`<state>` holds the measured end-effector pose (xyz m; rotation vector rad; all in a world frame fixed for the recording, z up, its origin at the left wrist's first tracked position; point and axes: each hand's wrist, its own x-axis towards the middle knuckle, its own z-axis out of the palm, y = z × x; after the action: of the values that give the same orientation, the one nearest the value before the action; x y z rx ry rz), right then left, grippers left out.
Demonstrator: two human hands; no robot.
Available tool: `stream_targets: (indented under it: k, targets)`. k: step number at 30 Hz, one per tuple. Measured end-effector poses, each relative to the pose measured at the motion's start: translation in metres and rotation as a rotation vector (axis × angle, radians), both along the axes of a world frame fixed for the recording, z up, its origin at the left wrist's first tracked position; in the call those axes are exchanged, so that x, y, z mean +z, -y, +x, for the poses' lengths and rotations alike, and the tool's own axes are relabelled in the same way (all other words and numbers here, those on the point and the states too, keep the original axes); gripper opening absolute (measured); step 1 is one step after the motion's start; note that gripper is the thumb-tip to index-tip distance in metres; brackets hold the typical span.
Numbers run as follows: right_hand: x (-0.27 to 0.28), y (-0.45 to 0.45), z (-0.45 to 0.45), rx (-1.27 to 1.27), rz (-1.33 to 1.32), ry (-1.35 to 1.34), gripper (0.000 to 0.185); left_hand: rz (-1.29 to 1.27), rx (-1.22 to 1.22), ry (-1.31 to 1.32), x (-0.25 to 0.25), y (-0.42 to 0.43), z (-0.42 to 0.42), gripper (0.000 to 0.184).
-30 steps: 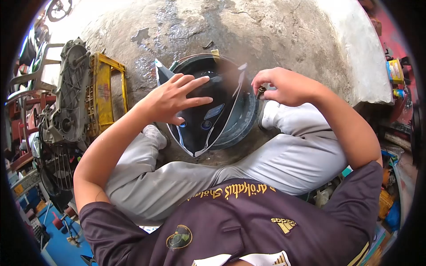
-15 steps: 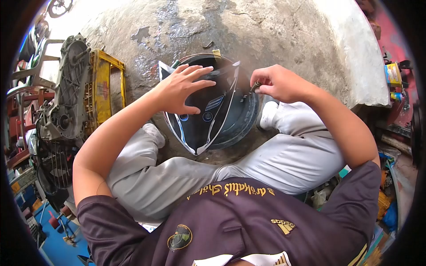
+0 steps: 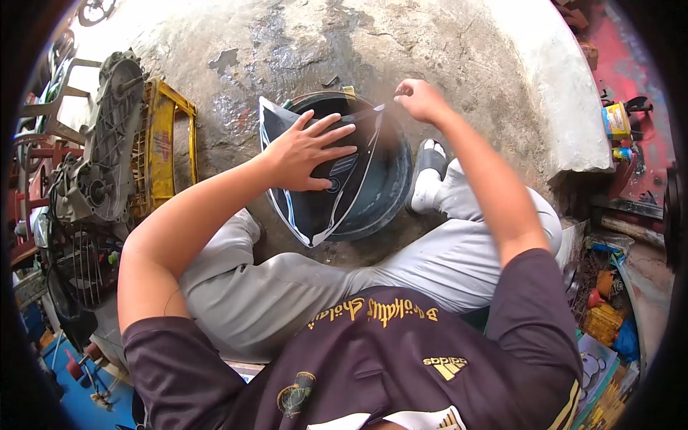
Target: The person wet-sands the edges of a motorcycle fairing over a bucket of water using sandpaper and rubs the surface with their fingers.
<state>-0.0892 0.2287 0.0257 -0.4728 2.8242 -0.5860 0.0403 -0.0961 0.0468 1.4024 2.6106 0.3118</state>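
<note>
A black, pointed panel with white and blue edging (image 3: 309,213), like a motorcycle fairing, lies across a dark round tub (image 3: 373,223) on the floor between my feet. My left hand (image 3: 313,152) rests on its upper face with fingers spread, holding nothing. My right hand (image 3: 421,100) is raised beyond the panel's far right corner, its fingers curled together. Whatever those fingers hold, if anything, is hidden. A brownish blur lies between that hand and the tub.
To the left stand a grey metal engine casing (image 3: 115,136) and a yellow crate (image 3: 163,143). Wet concrete floor (image 3: 444,43) extends ahead. A raised pale ledge (image 3: 573,122) and yellow can (image 3: 616,120) are on the right, with jumbled parts and tools below.
My left hand has come down onto the panel. My right hand has moved up and left, away from the tub's right side; the small dark piece in its fingers no longer shows.
</note>
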Motion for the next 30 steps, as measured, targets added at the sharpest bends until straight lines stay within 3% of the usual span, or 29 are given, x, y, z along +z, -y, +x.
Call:
stream_targets:
  k: [2, 6, 8, 12, 18, 20, 26, 30]
  targets:
    - [-0.025, 0.003, -0.001, -0.424, -0.469, 0.34, 0.013, -0.044, 0.018, 0.009, 0.003, -0.002, 0.0, 0.09]
    - [-0.051, 0.01, 0.021, -0.489, -0.737, 0.311, 0.008, -0.068, 0.046, 0.001, 0.005, -0.003, 0.006, 0.09]
    - [-0.061, 0.012, 0.027, -0.523, -0.686, 0.28, 0.009, -0.117, 0.076, 0.013, 0.008, -0.005, 0.007, 0.088]
    - [-0.071, 0.013, 0.027, -0.533, -0.853, 0.299, 0.012, -0.184, 0.121, 0.068, 0.016, -0.013, 0.009, 0.087]
    - [-0.076, 0.012, 0.019, -0.472, -0.739, 0.254, 0.012, -0.261, 0.123, 0.052, 0.016, -0.02, 0.011, 0.087]
    - [-0.074, 0.01, 0.019, -0.489, -0.864, 0.369, 0.011, -0.278, 0.122, 0.053, 0.015, -0.021, 0.011, 0.086]
    - [-0.07, 0.019, 0.015, -0.52, -0.799, 0.298, 0.011, -0.302, 0.12, 0.079, 0.019, -0.022, 0.009, 0.087]
    - [-0.073, 0.012, 0.015, -0.492, -0.83, 0.409, 0.011, -0.331, 0.13, 0.085, 0.023, -0.025, 0.01, 0.088]
